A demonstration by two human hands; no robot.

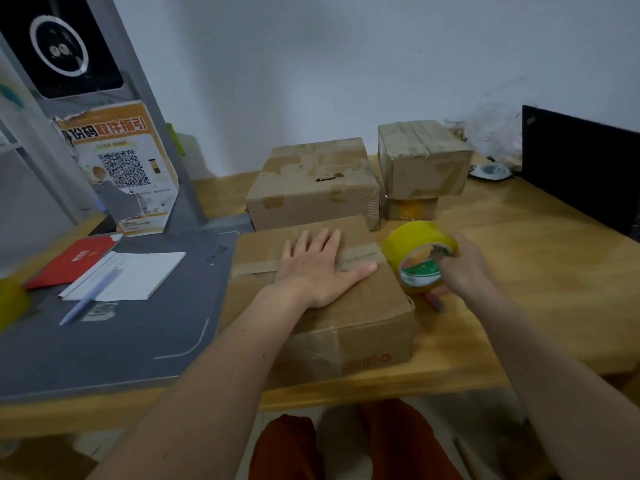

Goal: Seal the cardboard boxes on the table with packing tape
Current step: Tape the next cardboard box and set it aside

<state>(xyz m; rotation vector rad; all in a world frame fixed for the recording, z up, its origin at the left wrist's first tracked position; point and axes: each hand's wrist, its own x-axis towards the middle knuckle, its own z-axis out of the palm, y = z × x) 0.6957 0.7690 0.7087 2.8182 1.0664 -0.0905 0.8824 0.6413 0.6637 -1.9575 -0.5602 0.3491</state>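
Observation:
A flat cardboard box (367, 306) lies nearest me on the wooden table (519, 271), with a strip of tape across its top flaps. My left hand (318, 268) lies flat on the lid, fingers spread over the taped seam. My right hand (464, 268) grips a yellow roll of packing tape (415, 251) just off the box's right edge, with something red and thin (434, 301) under the hand. Behind stand a larger box (311, 192) and a smaller box (422, 157) stacked on another small one (412, 207).
A grey mat (121, 334) covers the table's left side, carrying a white notepad (138, 275), a pen (91, 296) and a red booklet (72, 261). A QR-code sign (121, 171) leans at the back left. A black screen (581, 168) stands at right. Another yellow roll (10, 299) sits far left.

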